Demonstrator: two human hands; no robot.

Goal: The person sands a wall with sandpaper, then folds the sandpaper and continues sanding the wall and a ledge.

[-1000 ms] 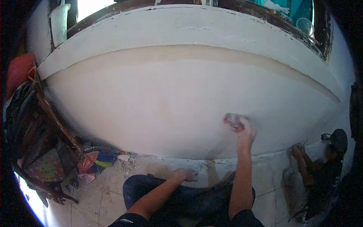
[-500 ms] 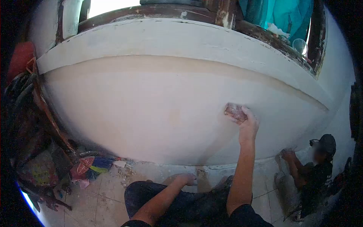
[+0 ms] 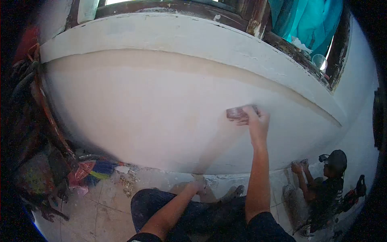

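My right hand is closed around a dusty reddish-brown sanding block. The block lies against the pale plastered wall, right of its middle and below the ledge. Its right end is partly covered by my fingers. My left hand hangs low in front of my knees, close to the foot of the wall. Shadow and blur hide its fingers, so I cannot make out whether it holds anything.
A white ledge juts out under a worn wooden window frame with a teal cloth and a clear plastic cup. A co-worker in a dark cap crouches at the right. Rags and debris lie on the tiles at left.
My right hand has slid the sanding block left and slightly up the wall, and the block now lies flatter. The camera view has shifted a little. The co-worker's hands have moved.
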